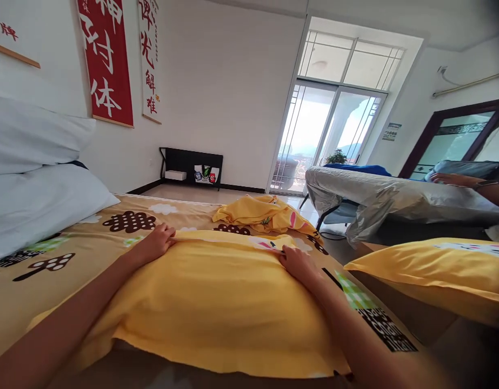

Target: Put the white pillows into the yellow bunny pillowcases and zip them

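Note:
A plump yellow pillow (225,302) in a pillowcase lies in front of me on the bed. At its far left corner my left hand (162,240) is closed, fingers pinching the fabric edge. My right hand (297,262) grips the far edge on the right side, where a strip of white and pink print shows. Between the hands the far edge runs nearly straight. Just beyond it a crumpled yellow cloth (263,210) with pink and green print rests on the bed. The near edge of the pillow hangs toward me.
White pillows (50,205) are stacked on the left. The bed sheet (144,202) is tan with dark tree prints. Another yellow pillow (431,270) sits at the right. Behind it are a plastic-covered table (354,186) and another person's hand (452,180). A black low shelf (192,162) stands by the wall.

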Available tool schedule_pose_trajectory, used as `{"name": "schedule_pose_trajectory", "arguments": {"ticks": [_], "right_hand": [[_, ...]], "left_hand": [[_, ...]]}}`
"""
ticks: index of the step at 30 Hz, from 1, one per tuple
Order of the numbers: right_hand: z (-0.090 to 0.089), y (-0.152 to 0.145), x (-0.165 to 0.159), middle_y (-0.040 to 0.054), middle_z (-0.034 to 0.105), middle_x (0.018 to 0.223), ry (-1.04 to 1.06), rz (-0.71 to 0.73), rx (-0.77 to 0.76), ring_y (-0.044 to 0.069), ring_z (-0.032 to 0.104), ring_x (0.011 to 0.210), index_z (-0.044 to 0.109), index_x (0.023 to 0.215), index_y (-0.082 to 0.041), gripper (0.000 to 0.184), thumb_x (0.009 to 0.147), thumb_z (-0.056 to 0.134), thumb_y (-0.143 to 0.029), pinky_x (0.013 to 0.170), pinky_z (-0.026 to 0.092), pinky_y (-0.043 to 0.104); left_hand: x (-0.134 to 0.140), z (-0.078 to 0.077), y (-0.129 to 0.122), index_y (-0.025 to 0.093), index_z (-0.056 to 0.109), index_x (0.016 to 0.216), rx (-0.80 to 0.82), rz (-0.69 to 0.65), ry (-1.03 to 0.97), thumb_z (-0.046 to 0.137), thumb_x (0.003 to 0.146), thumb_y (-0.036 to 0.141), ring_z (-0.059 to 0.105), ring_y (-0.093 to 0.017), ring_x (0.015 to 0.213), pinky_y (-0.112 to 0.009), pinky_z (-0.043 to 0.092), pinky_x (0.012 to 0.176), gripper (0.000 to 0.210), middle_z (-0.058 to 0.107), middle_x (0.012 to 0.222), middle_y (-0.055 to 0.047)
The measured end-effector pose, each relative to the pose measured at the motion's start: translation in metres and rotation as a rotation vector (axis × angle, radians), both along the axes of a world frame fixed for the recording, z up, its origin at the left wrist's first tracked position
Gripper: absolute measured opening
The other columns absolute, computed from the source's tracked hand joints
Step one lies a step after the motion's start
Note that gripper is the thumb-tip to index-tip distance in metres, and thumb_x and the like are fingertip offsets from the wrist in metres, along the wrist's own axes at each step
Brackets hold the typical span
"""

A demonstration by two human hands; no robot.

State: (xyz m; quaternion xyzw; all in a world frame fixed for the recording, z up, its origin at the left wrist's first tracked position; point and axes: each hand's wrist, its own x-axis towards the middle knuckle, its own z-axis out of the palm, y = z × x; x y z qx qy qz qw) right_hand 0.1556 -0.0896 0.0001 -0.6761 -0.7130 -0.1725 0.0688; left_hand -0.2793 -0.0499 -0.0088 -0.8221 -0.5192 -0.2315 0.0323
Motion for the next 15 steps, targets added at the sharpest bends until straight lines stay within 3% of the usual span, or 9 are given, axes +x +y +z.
{"name": "schedule_pose_trajectory", "arguments": {"ticks": [3, 6, 8, 10, 13, 15], "right_hand": [[0.016, -0.007, 0.007, 0.0095, 0.069, 0.073, -0.015, 0.03, 0.131, 0.021, 0.065, 0.064, 0.065, 0.084, -0.019, 0.017, 0.089, 0.049, -0.022, 0.056, 0.038, 0.028], [0.045, -0.017, 0.009, 0.0093, 0.069, 0.071, -0.004, 0.035, 0.281, 0.024, 0.064, 0.064, 0.065, 0.084, -0.021, 0.021, 0.09, 0.045, -0.024, 0.06, 0.04, 0.032], [0.065, -0.027, 0.002, 0.007, 0.067, 0.066, 0.074, 0.069, 0.508, 0.023, 0.062, 0.061, 0.064, 0.08, -0.02, 0.022, 0.088, 0.044, -0.025, 0.066, 0.042, 0.035], [0.077, -0.042, -0.015, 0.0037, 0.065, 0.061, 0.185, 0.177, 0.828, 0.02, 0.06, 0.056, 0.064, 0.075, -0.021, 0.02, 0.086, 0.047, -0.025, 0.075, 0.042, 0.038], [0.078, -0.075, -0.056, -0.0001, 0.06, 0.056, 0.327, 0.378, 1.188, 0.017, 0.055, 0.051, 0.062, 0.075, -0.022, 0.016, 0.086, 0.051, -0.024, 0.081, 0.041, 0.04], [0.071, -0.098, -0.088, -0.0016, 0.058, 0.055, 0.412, 0.508, 1.193, 0.015, 0.053, 0.05, 0.062, 0.076, -0.022, 0.015, 0.087, 0.052, -0.02, 0.078, 0.041, 0.039]], "left_hand": [[0.002, 0.024, -0.008, 0.018, 0.052, 0.078, 0.007, -0.018, 0.008, 0.037, 0.091, 0.035, 0.054, -0.02, 0.081, -0.035, 0.046, 0.08, 0.026, 0.05, 0.087, -0.006], [-0.004, 0.062, -0.019, 0.017, 0.052, 0.081, 0.075, 0.02, 0.009, 0.036, 0.093, 0.033, 0.052, -0.015, 0.079, -0.03, 0.044, 0.08, 0.026, 0.047, 0.092, -0.004], [-0.008, 0.091, -0.027, 0.016, 0.055, 0.088, 0.161, 0.105, 0.043, 0.034, 0.096, 0.033, 0.052, -0.016, 0.089, -0.031, 0.043, 0.085, 0.028, 0.048, 0.1, -0.004], [-0.009, 0.121, -0.035, 0.013, 0.058, 0.095, 0.293, 0.256, 0.116, 0.031, 0.098, 0.036, 0.049, -0.02, 0.103, -0.04, 0.039, 0.092, 0.035, 0.049, 0.106, -0.006], [-0.006, 0.169, -0.045, 0.005, 0.061, 0.102, 0.537, 0.414, 0.194, 0.029, 0.099, 0.041, 0.041, -0.033, 0.121, -0.057, 0.028, 0.096, 0.047, 0.047, 0.114, -0.008], [-0.003, 0.205, -0.046, 0.0, 0.06, 0.104, 0.698, 0.442, 0.116, 0.031, 0.098, 0.04, 0.036, -0.039, 0.126, -0.06, 0.023, 0.095, 0.05, 0.045, 0.119, -0.008]]}}
